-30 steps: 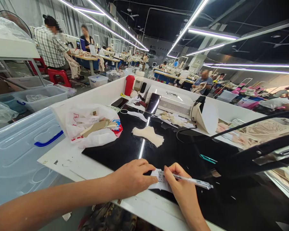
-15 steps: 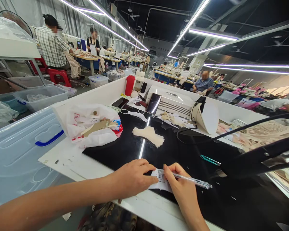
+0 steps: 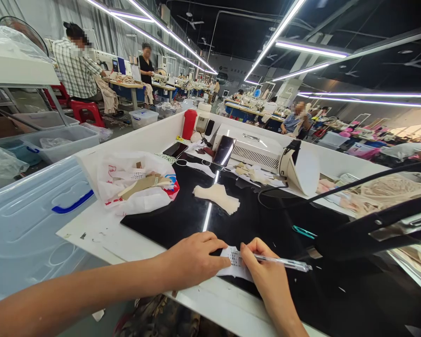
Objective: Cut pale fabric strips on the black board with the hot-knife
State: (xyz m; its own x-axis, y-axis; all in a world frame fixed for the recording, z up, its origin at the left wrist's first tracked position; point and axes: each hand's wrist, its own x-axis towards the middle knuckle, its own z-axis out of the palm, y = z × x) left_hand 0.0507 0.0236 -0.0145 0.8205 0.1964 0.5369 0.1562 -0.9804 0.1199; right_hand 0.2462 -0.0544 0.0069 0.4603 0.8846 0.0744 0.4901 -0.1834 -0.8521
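Note:
On the black work surface, near its front edge, lies a small white piece with rows of dark dots or holes. My left hand holds it down from the left, thumb and bent fingers pressed on its edge. From the right, my right hand grips a clear-barrelled pen over the same piece. The pen's tip is hidden behind my fingers. Farther back lies a cream cut piece, touched by neither hand.
A white plastic bag with cut pieces stands at left. Teal thread snips lie at right beside a dark machine arm. A phone leans on a white vented box. Co-workers sit or stand beyond.
My right hand and the pen have shifted slightly right. My left hand stays in place on the white piece. In the background, one co-worker is more upright and another has raised an arm.

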